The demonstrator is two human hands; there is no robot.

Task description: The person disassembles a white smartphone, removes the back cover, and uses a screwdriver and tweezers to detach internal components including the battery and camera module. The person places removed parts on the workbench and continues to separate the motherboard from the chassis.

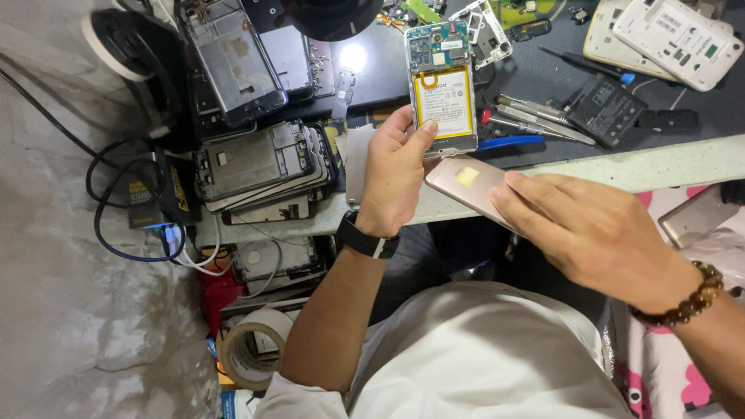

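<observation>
Fingers of the left hand [394,174] are clamped on the lower edges of an opened phone [441,85], held upright above the bench [621,167] with its circuit board and yellow-edged battery facing the camera. Just below the phone, the right hand [586,229] lies flat on a rose-gold back cover [469,186], fingers together and pressed on its top; whether the thumb curls underneath is hidden, so it probably pinches the cover rather than only resting on it. The cover's near corner sits close under the phone's bottom edge.

The phone looks light and stiff but fragile with its insides bare, so it is best held by the metal side frame, away from the board and battery. The cover seems thin, smooth and likely slippery, safest gripped by its long edges.

Left of the phone lies a stack of stripped phone frames [260,167]; right of it lie tweezers [535,116] and a loose black battery [605,109].
</observation>
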